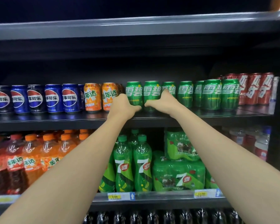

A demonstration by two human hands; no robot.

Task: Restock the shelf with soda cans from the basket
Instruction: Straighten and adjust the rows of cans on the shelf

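A row of green soda cans (pixel 212 94) stands on the middle shelf (pixel 55 121). My left hand (pixel 123 105) wraps the leftmost green can (pixel 133 89), thumb across its lower front. My right hand (pixel 164 102) wraps the second green can (pixel 151 90) from the right side, thumb pointing left along its base. Both cans stand upright on the shelf, side by side. The basket is not in view.
Blue cola cans (pixel 53 98) and orange soda cans (pixel 92 97) fill the shelf's left part; red cola cans (pixel 254 88) stand at the right. Below are orange bottles (pixel 31 157), green bottles (pixel 132 162) and wrapped green can packs (pixel 178 173). The upper shelf (pixel 136 28) overhangs.
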